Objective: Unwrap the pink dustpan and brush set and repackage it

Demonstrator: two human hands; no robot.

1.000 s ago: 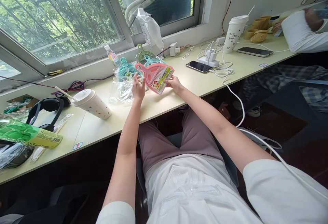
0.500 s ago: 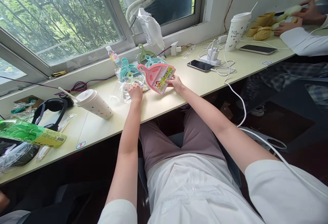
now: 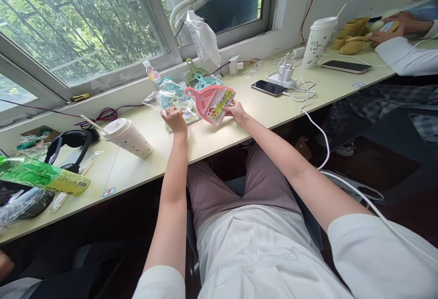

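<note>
My right hand (image 3: 236, 112) grips the lower right corner of a pink dustpan-and-brush set (image 3: 206, 100) with white bristles and a printed label, tilted above the table. To its left, my left hand (image 3: 175, 119) is closed on a crumpled clear plastic bag (image 3: 160, 100), which partly covers a pale green set. Behind the bag lies a teal dustpan (image 3: 167, 85). Another teal dustpan (image 3: 203, 81) and an olive-green dustpan (image 3: 195, 69) lie behind the pink one, partly hidden by it.
A white lidded cup (image 3: 128, 138) leans at the left, near headphones (image 3: 70, 146) and a green bottle (image 3: 44, 176). On the right are a phone (image 3: 268, 87), a charger with cables (image 3: 283, 78) and another cup (image 3: 319, 41). A co-worker's hands (image 3: 393, 28) hold something farther right.
My left hand has pulled the clear plastic bag up and slightly left. The pink set in my right hand stays nearly in place. The co-worker's hands have shifted.
</note>
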